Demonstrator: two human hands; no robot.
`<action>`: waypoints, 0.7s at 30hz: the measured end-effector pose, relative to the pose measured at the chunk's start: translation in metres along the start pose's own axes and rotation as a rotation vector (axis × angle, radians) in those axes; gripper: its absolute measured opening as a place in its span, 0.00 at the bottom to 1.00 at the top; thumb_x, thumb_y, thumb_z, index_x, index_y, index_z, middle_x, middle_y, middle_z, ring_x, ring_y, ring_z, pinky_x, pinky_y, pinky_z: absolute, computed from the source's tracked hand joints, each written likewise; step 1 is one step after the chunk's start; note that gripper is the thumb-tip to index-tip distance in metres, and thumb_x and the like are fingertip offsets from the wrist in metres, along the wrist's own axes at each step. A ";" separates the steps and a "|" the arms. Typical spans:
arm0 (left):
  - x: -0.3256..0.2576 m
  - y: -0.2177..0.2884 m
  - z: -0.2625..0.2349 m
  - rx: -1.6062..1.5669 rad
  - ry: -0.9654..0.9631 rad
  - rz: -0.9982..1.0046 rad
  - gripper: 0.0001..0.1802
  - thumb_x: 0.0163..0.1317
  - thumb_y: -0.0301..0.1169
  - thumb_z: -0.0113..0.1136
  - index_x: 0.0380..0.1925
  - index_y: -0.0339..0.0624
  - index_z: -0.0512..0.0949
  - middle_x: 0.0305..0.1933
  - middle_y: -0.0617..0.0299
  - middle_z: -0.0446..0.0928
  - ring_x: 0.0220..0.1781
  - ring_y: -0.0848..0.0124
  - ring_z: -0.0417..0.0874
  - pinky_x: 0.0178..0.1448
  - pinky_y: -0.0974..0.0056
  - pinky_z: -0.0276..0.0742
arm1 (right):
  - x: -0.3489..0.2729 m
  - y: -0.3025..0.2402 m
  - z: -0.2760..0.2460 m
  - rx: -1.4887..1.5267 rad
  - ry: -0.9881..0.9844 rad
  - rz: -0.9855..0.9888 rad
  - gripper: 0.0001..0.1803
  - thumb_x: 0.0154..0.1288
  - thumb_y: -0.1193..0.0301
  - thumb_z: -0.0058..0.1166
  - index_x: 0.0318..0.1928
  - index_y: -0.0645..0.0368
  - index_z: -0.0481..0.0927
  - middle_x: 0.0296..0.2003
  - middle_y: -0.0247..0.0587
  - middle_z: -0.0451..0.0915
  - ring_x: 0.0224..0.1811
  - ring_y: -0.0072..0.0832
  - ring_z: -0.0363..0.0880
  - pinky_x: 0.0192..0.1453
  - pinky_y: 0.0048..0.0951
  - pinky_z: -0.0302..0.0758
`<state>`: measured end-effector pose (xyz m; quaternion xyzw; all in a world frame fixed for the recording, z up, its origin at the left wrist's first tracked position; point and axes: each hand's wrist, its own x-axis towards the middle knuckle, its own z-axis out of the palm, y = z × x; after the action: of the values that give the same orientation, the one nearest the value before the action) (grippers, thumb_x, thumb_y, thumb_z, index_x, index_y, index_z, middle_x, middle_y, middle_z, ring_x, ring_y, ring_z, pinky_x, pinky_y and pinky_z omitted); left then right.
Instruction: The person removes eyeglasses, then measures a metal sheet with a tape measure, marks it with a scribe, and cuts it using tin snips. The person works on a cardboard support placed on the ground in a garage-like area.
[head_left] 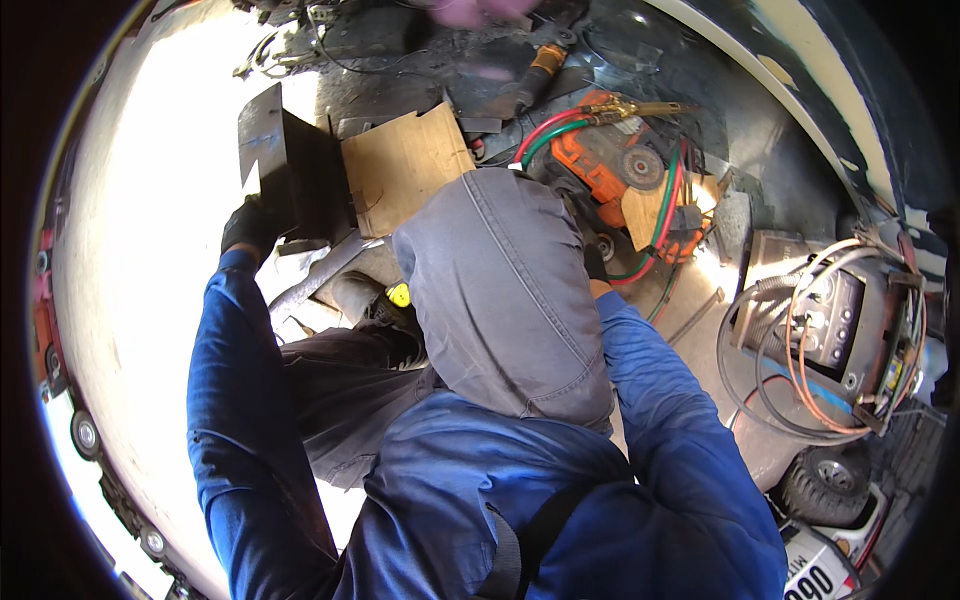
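Observation:
My left hand (250, 226), in a black glove, is closed on the lower left edge of a dark bent metal plate (310, 165). The plate stands upright, with one face turned toward the bright floor. Beside it leans a tan flat board (405, 165), apart from my hand. My right hand (595, 262), also in a dark glove, sits just past my raised knee (500, 290). The knee covers most of it, so its fingers and anything in them are hidden. Nearest to it run the red and green hoses (657, 240) of a brass torch (640, 108).
An orange case (580, 158) with a round disc (641, 167) on it lies beyond my right hand. A yellow-and-black power tool (545, 68) lies farther back. At right stands a welding machine (835, 315) with coiled cables, near a vehicle wheel (828, 484).

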<state>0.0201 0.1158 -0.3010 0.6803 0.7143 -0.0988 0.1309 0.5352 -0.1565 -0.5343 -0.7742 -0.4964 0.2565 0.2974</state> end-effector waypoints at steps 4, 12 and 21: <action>-0.002 -0.022 -0.024 0.152 0.058 -0.004 0.22 0.69 0.38 0.58 0.55 0.36 0.85 0.56 0.37 0.87 0.61 0.42 0.87 0.67 0.46 0.82 | -0.012 0.012 0.003 -0.205 -0.278 0.127 0.26 0.78 0.62 0.52 0.71 0.59 0.78 0.67 0.60 0.79 0.70 0.54 0.77 0.72 0.47 0.74; -0.026 -0.169 -0.136 0.093 0.217 -0.181 0.22 0.68 0.32 0.51 0.58 0.39 0.84 0.55 0.34 0.86 0.59 0.39 0.87 0.66 0.44 0.81 | -0.007 -0.075 -0.109 -0.059 -0.332 0.050 0.23 0.79 0.66 0.56 0.68 0.63 0.79 0.63 0.53 0.84 0.65 0.43 0.82 0.68 0.40 0.78; -0.137 -0.245 -0.240 0.181 0.767 0.009 0.21 0.79 0.38 0.54 0.65 0.45 0.82 0.60 0.44 0.86 0.62 0.46 0.86 0.64 0.49 0.82 | 0.073 -0.243 -0.242 0.106 0.008 -0.260 0.22 0.81 0.69 0.58 0.69 0.65 0.79 0.61 0.49 0.86 0.64 0.31 0.85 0.68 0.34 0.79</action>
<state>-0.2311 0.0491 -0.0386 0.6798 0.6968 0.1005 -0.2057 0.5802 -0.0589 -0.2008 -0.6876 -0.5770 0.2387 0.3706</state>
